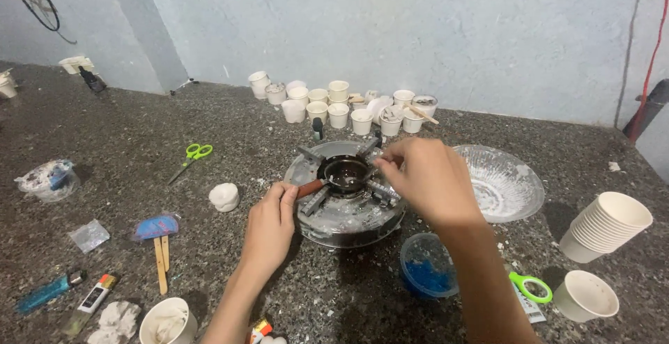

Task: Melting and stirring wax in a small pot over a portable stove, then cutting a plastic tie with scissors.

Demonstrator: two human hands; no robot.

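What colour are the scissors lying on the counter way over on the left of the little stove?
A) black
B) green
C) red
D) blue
B: the scissors lying left of the round metal stove have bright green handles, well away from the left hand that grips the small pan's handle.

Two bare forearms, left hand, right hand; no sleeves, rings.

A dark speckled stone counter is covered with a round burner, white cups, a glass bowl, green scissors and lighters.
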